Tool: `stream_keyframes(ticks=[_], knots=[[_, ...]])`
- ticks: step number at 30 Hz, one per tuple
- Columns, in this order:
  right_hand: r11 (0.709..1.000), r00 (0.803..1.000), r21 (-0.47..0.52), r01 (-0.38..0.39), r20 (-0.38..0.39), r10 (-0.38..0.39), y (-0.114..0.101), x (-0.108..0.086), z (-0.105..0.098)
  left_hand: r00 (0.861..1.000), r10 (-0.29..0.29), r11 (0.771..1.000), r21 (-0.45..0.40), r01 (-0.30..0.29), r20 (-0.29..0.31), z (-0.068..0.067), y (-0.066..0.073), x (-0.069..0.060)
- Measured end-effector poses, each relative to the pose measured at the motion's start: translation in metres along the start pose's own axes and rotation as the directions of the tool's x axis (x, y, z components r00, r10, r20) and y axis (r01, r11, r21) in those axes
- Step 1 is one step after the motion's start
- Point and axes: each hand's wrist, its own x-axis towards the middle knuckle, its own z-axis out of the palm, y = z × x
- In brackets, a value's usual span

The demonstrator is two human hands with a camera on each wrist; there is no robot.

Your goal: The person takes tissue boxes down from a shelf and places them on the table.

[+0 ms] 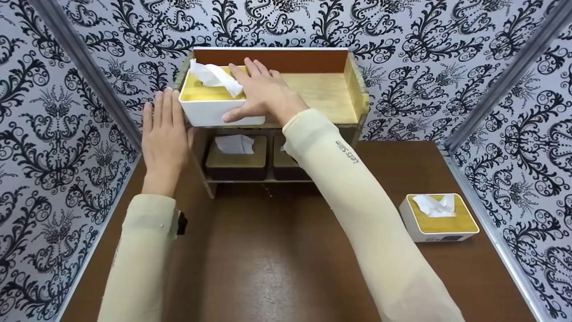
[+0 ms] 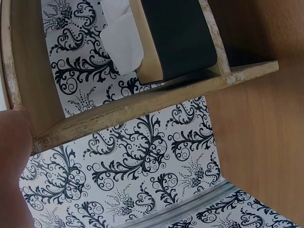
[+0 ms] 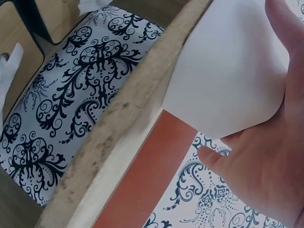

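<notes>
L hand (image 1: 165,134) is held flat along the L side of a wooden shelf unit (image 1: 319,98); its fingers (image 1: 167,107) are straight & nothing is gripped, w/ thumb touching the unit's front edge in the L wrist view. R hand (image 1: 268,96) is laid on the R end of a white tissue box (image 1: 210,112): fingers spread wide over the yellow lid & end, thumb pressed on the front face, not curled round it. The box is sited at the L end of the top shelf, nr the front edge; a tissue (image 1: 216,79) is poking up from it. Two dark-sided tissue boxes (image 1: 237,169) are stored on the lower level, the R one part-hidden by the R sleeve (image 1: 357,192). A 2nd white box (image 1: 440,223), also yellow-topped, is set on the bench (image 1: 263,255), far R, well apart from the unit. Walls (image 1: 447,58) are covered in b/w scroll pattern.
</notes>
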Motion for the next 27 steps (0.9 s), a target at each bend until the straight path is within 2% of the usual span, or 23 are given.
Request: stream_keyframes(ticks=[11, 19, 27], knots=[[0.999, 0.999, 0.044, 0.019, 0.049, -0.021, -0.007, 0.009, -0.005, 1.0, 0.007, 1.0, -0.016, -0.008, -0.019, -0.002, 0.001, -0.001], [1.0, 0.999, -0.015, 0.004, 0.051, -0.003, -0.009, 0.014, -0.01, 0.998, 0.009, 1.0, -0.017, -0.01, -0.054, -0.003, 0.001, 0.002], [0.997, 0.999, -0.068, 0.036, 0.019, -0.035, -0.01, 0.015, -0.005, 0.998, 0.01, 1.0, -0.014, -0.011, -0.064, 0.0, 0.001, -0.001]])
